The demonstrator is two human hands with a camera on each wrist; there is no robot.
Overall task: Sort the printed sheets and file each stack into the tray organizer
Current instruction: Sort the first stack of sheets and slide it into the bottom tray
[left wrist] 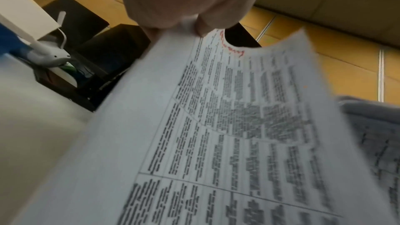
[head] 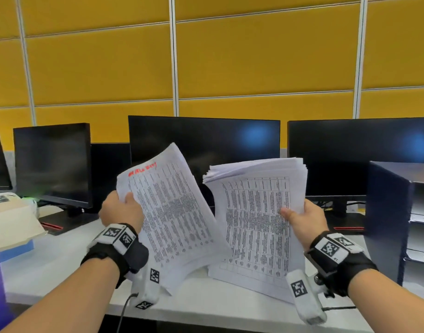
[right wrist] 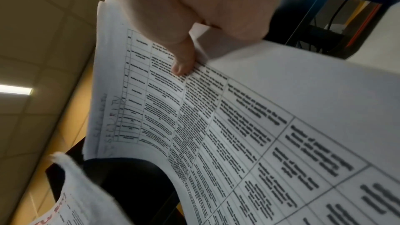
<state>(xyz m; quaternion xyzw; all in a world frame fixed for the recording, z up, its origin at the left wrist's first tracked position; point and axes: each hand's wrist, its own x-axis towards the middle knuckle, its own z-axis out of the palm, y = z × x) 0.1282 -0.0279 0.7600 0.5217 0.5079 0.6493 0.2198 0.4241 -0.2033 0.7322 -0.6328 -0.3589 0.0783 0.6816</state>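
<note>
My left hand [head: 124, 207] grips the left edge of a thin stack of printed sheets [head: 172, 212] with red handwriting at its top, tilted up over the desk. In the left wrist view this red-marked stack [left wrist: 227, 134] fills the frame under my left hand [left wrist: 190, 13]. My right hand [head: 299, 216] holds a thicker stack of table-printed sheets [head: 256, 219] by its right edge, thumb on top. The right wrist view shows my thumb [right wrist: 184, 61] pressing that thick stack [right wrist: 216, 134], pencilled "SECURITY" at its edge. The dark blue tray organizer [head: 391, 219] stands at the right.
Three dark monitors [head: 203, 140] line the back of the white desk [head: 62, 265]. A white and blue box [head: 14, 231] sits at the left. The organizer's shelves [head: 422, 219] hold some labelled paper. Yellow panels form the wall behind.
</note>
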